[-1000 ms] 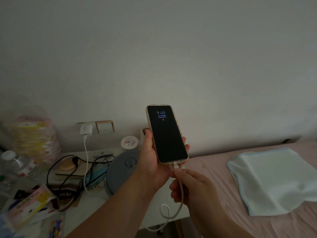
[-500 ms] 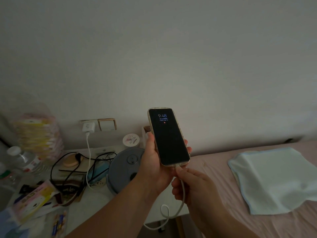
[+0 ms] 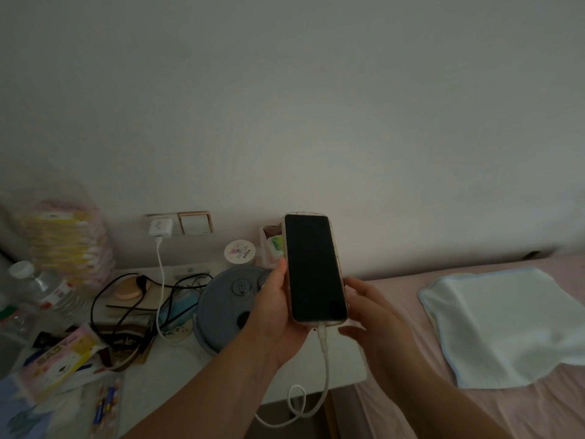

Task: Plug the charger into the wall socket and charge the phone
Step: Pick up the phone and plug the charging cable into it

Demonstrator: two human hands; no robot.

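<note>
Upright above the bedside table, the phone sits gripped in the left hand, its screen dark. Just beside its right edge, the right hand hovers with loose, empty fingers. Below, the white cable hangs from the phone's bottom port, while the charger sits in the wall socket.

Clutter crowds the table; the bed lies mostly open.

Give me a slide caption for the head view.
Left hand holds the cabled phone; charger sits in the wall socket, right hand alongside.
</note>
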